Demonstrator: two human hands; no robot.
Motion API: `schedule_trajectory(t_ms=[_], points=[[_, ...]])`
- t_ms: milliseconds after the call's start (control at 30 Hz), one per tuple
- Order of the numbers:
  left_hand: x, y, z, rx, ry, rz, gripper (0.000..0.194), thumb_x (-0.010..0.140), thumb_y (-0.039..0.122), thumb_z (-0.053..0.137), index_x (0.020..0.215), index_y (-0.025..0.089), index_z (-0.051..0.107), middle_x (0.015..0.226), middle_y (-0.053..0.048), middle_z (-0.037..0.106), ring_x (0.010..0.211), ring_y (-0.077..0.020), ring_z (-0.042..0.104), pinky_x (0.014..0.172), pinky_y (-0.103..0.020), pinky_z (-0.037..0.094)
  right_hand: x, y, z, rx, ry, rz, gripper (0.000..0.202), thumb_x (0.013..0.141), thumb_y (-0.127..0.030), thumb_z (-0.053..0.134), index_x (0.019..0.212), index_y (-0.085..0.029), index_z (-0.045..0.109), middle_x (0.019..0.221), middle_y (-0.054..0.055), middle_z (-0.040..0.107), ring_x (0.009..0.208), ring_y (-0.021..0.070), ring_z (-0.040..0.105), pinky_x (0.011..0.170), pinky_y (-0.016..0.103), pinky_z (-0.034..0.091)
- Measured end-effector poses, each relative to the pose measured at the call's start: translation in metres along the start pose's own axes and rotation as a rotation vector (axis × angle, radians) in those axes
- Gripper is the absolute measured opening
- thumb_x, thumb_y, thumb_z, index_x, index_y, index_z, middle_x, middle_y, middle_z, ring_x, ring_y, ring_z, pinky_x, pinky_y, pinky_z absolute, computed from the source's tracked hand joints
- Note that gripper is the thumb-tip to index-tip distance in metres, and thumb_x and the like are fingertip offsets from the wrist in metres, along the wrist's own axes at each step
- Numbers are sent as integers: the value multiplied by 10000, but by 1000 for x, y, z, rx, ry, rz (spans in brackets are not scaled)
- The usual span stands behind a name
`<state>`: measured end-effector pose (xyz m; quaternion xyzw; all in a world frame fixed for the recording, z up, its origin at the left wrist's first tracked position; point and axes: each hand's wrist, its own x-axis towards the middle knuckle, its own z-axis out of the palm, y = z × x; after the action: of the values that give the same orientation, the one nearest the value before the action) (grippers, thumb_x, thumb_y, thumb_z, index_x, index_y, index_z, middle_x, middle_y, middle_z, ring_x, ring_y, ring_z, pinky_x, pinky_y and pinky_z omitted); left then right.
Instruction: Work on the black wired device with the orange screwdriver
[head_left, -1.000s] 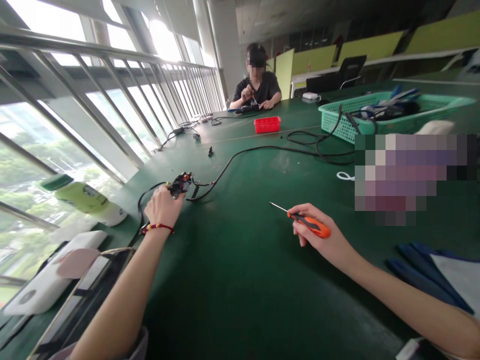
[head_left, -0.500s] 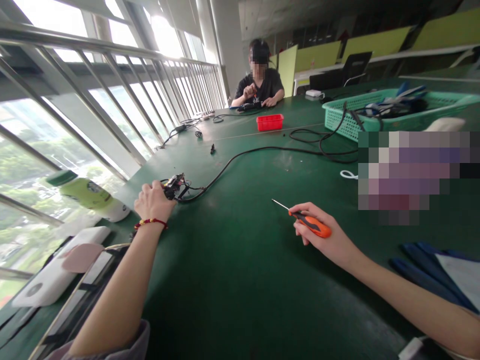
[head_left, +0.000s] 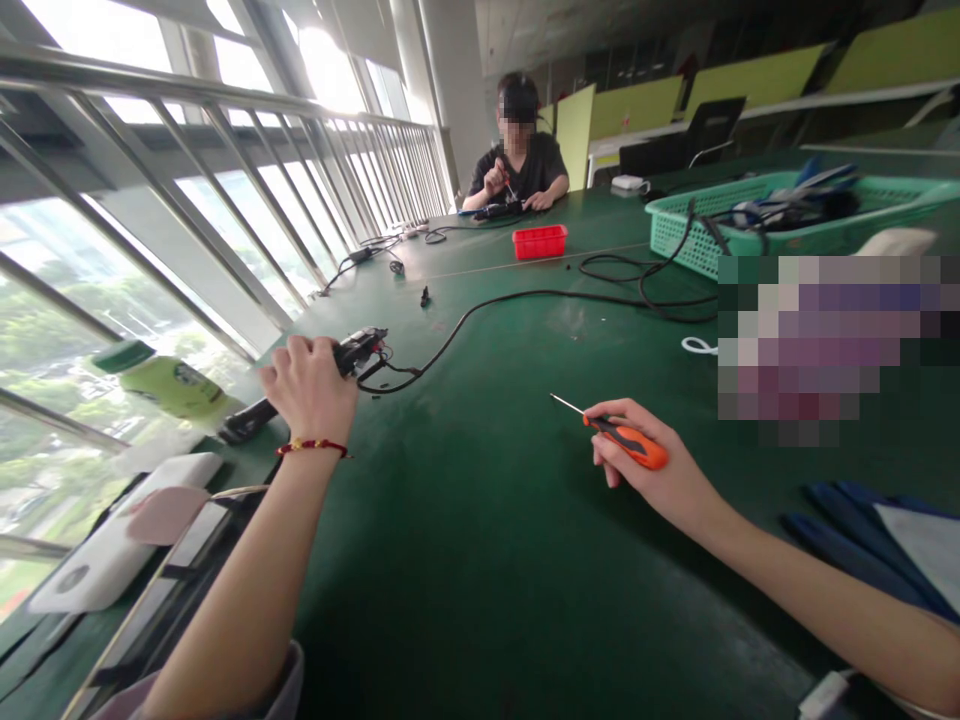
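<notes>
My left hand [head_left: 311,388] is wrapped round a black corded device [head_left: 361,350], long and tube-like, just above the green table. Loose thin wires and inner parts show at its far end, and its other end sticks out to the left of my wrist. My palm covers the middle, so the exact kind cannot be told. A black cable [head_left: 480,305] runs from the wired end across the table. In my right hand [head_left: 637,445] is a screwdriver [head_left: 634,446] with an orange and black handle. Its thin shaft points up and left, apart from the device.
A red tray [head_left: 540,243] and a green basket [head_left: 679,240] of tools stand farther back. At left are a bottle [head_left: 169,385] and a white device [head_left: 112,545] by the railing. Blue gloves [head_left: 862,540] lie at right. A person [head_left: 517,165] sits opposite.
My left hand has turned and lifted the black device a little, so its left end now shows beside my wrist. The screwdriver has shifted slightly right.
</notes>
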<state>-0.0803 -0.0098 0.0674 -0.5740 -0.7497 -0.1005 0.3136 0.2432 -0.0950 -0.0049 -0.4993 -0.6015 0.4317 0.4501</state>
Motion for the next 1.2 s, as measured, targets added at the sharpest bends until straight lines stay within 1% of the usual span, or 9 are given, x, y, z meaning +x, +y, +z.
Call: schedule_trajectory(t_ms=[133,333,467,667,767,867,1000,1100,1200], points=[[-12,31,-14,-160,17,214,328,778,182,469,1097,205,543,1031,-74,583,973,-275,512,811,-383,364,1,4,-1,11,107,-87,234,828,-338,552,1017,-205,522,782,-2,581,549,109,585,603,290,524],[-57,95,-31,-416,-35,662,254,835,184,498,1088,179,497,984,-60,633,894,-223,564,791,-334,382,3,8,-4,-121,344,-229,253,806,-270,566,1050,-232,509,930,40,615,884,188,623,841,356,488],[-71,118,-30,-564,-4,889,216,881,201,475,1096,187,493,1073,-50,635,935,-197,571,884,-344,368,3,8,-4,-136,389,-245,296,787,-217,558,1075,-232,491,995,49,611,940,187,620,912,361,457],[-58,128,-8,-588,-10,807,257,901,238,456,1143,197,534,1148,-38,616,1039,-197,532,956,-349,341,4,7,-2,-159,244,-127,334,774,-180,540,1100,-229,483,1067,60,621,1023,198,605,951,374,432],[-42,117,1,-512,-12,693,247,910,208,399,1051,218,603,1120,-28,621,1024,-204,538,927,-348,364,3,5,-2,-194,119,-118,371,773,-173,539,1134,-232,474,1140,63,606,1078,198,585,985,373,402],[-20,86,10,-407,-93,496,290,872,161,394,1053,225,611,1095,-47,617,989,-224,563,866,-356,408,3,4,-3,-240,60,-135,378,767,-165,537,1134,-236,480,1149,61,608,1089,202,584,993,377,393],[5,27,26,-248,-359,243,447,772,75,361,1116,229,601,1142,-74,578,921,-238,603,743,-337,465,3,3,-3,-268,75,-153,373,765,-167,528,1128,-238,481,1144,65,615,1080,211,593,981,389,403],[12,-6,43,-228,-497,300,569,688,62,387,1208,225,550,1199,-83,530,1015,-230,570,808,-308,466,3,4,-2,-291,79,-152,371,759,-170,525,1122,-239,486,1137,66,618,1079,219,592,981,404,403],[12,-18,54,-249,-558,367,591,658,84,391,1208,230,553,1212,-70,527,1063,-221,542,865,-295,452,3,5,-2,-308,77,-162,378,755,-167,523,1123,-245,487,1137,63,617,1081,224,591,981,415,402]])
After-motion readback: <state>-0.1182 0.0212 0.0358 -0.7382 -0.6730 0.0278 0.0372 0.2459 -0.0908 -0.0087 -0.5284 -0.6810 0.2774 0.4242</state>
